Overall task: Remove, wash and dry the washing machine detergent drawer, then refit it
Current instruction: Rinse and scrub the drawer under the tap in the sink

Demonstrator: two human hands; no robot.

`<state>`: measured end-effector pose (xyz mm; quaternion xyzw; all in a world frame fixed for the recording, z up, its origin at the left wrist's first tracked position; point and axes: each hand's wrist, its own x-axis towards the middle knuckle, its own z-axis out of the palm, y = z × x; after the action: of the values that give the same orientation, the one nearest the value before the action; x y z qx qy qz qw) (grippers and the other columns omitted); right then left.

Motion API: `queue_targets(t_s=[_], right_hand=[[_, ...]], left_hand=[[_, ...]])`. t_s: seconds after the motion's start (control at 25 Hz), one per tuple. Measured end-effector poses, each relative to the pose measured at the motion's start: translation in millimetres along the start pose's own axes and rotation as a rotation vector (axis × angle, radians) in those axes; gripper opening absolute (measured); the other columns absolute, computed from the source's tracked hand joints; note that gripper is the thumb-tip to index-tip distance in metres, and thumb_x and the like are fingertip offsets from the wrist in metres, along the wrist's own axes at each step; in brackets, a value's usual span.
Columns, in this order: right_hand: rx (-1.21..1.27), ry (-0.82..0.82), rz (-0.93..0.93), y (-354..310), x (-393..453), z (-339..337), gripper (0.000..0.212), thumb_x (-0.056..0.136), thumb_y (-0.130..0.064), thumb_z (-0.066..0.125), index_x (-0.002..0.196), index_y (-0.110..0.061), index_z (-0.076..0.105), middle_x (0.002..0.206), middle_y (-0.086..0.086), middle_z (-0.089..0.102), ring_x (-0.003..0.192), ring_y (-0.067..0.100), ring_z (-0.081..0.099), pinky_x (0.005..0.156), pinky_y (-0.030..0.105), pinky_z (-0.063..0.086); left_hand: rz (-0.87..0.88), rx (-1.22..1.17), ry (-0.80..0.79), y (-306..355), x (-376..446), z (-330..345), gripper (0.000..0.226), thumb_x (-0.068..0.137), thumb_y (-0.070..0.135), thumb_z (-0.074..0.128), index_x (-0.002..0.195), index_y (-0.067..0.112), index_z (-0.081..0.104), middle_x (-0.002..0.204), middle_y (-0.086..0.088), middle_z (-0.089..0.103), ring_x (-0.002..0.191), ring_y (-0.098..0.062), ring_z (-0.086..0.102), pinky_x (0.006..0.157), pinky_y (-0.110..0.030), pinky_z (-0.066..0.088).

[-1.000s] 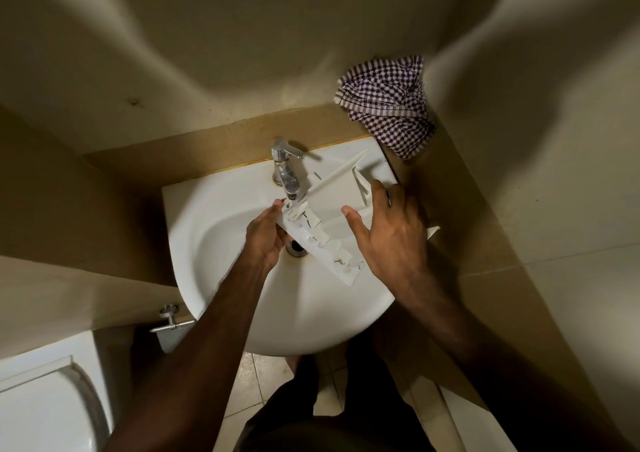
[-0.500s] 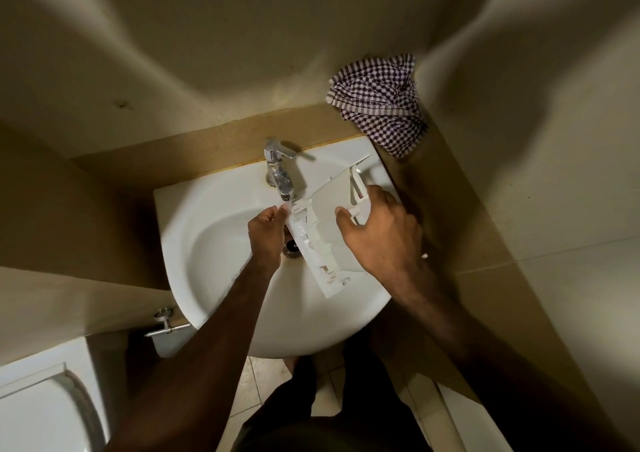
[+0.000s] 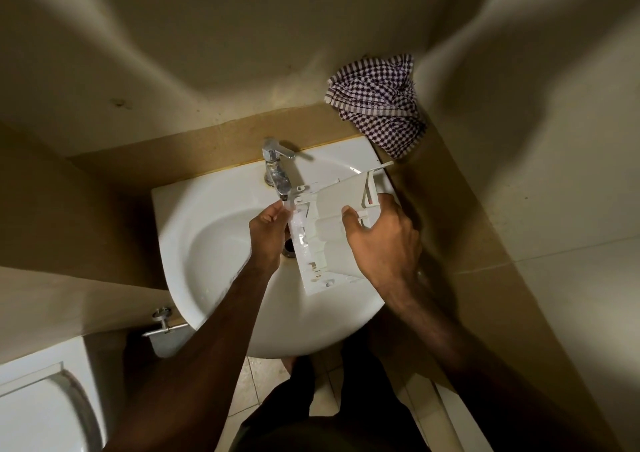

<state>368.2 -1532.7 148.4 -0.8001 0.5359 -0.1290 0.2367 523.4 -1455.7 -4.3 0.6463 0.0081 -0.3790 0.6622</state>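
Observation:
The white plastic detergent drawer (image 3: pixel 332 223) is tilted on its side over the white sink (image 3: pixel 207 244), its ribbed edge under the chrome tap (image 3: pixel 277 171). Water runs from the spout onto that edge. My right hand (image 3: pixel 381 240) grips the drawer from the right, thumb on its flat face. My left hand (image 3: pixel 268 230) touches the drawer's left edge below the spout with its fingertips. A purple checked cloth (image 3: pixel 379 102) lies crumpled on the ledge at the back right corner.
A tan ledge (image 3: pixel 156 161) runs behind and beside the sink against cream walls. A white toilet (image 3: pixel 38 406) sits at the lower left, and a chrome valve (image 3: pixel 162 320) sticks out under the sink. The tiled floor and my legs show below.
The drawer has been turned more upright, its long edge swinging from a diagonal to near vertical under the tap. Both hands shifted slightly with it.

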Motion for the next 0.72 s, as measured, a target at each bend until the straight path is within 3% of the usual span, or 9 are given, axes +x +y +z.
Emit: queue_targets(t_s=[0.12, 0.24, 0.4, 0.48, 0.6, 0.64, 0.72], right_hand=[[0.015, 0.006, 0.031, -4, -3, 1, 0.056, 0.093, -0.054, 0.067, 0.134, -0.017, 0.058, 0.126, 0.002, 0.069, 0.111, 0.028, 0.066, 0.091, 0.042, 0.054], [0.058, -0.06, 0.054, -4, -5, 5, 0.057, 0.09, -0.06, 0.065, 0.129, -0.019, 0.057, 0.121, 0.001, 0.07, 0.107, 0.027, 0.066, 0.091, 0.046, 0.056], [0.231, -0.194, 0.245, 8, 6, 4, 0.057, 0.081, -0.064, 0.06, 0.117, -0.02, 0.059, 0.104, -0.001, 0.071, 0.096, 0.026, 0.068, 0.084, 0.047, 0.061], [0.311, -0.144, 0.309, 14, 7, 5, 0.05, 0.08, -0.06, 0.059, 0.11, -0.021, 0.063, 0.095, -0.002, 0.072, 0.09, 0.026, 0.069, 0.082, 0.046, 0.061], [0.409, -0.087, 0.374, 16, -2, 11, 0.044, 0.084, -0.055, 0.064, 0.108, -0.018, 0.066, 0.094, -0.002, 0.074, 0.088, 0.024, 0.07, 0.079, 0.039, 0.06], [0.439, -0.084, 0.384, 15, -8, 13, 0.044, 0.085, -0.055, 0.066, 0.109, -0.018, 0.066, 0.094, -0.002, 0.074, 0.088, 0.022, 0.071, 0.078, 0.037, 0.059], [0.491, -0.096, 0.39, 9, -21, 20, 0.054, 0.08, -0.063, 0.066, 0.11, -0.019, 0.063, 0.094, -0.004, 0.075, 0.087, 0.019, 0.071, 0.077, 0.036, 0.059]], left_hand=[[-0.052, 0.081, -0.059, -5, -4, -1, 0.025, 0.103, 0.01, 0.056, 0.107, 0.022, 0.077, 0.093, -0.006, 0.078, 0.073, -0.024, 0.068, 0.064, -0.031, 0.056], [-0.012, 0.092, 0.0, -7, -2, -2, 0.018, 0.1, 0.009, 0.061, 0.112, 0.01, 0.076, 0.094, -0.01, 0.076, 0.069, -0.021, 0.068, 0.056, -0.026, 0.052], [-0.03, 0.021, 0.014, -3, -6, -4, 0.014, 0.095, 0.011, 0.072, 0.106, 0.006, 0.077, 0.097, -0.01, 0.079, 0.082, -0.022, 0.071, 0.074, -0.032, 0.059], [-0.111, -0.016, -0.088, -7, -7, -7, 0.021, 0.099, 0.011, 0.066, 0.118, 0.008, 0.074, 0.108, -0.007, 0.079, 0.093, -0.021, 0.074, 0.088, -0.035, 0.061], [-0.142, 0.057, -0.157, -13, -1, -19, 0.034, 0.102, 0.014, 0.062, 0.134, 0.009, 0.066, 0.13, -0.005, 0.071, 0.122, -0.022, 0.066, 0.111, -0.038, 0.048], [-0.115, 0.097, -0.125, -13, 1, -21, 0.03, 0.101, 0.017, 0.064, 0.13, 0.009, 0.07, 0.126, -0.005, 0.073, 0.119, -0.022, 0.068, 0.108, -0.037, 0.05], [-0.069, 0.161, -0.014, -4, -1, -18, 0.021, 0.098, 0.024, 0.069, 0.111, 0.009, 0.078, 0.095, 0.001, 0.077, 0.086, -0.017, 0.071, 0.078, -0.025, 0.059]])
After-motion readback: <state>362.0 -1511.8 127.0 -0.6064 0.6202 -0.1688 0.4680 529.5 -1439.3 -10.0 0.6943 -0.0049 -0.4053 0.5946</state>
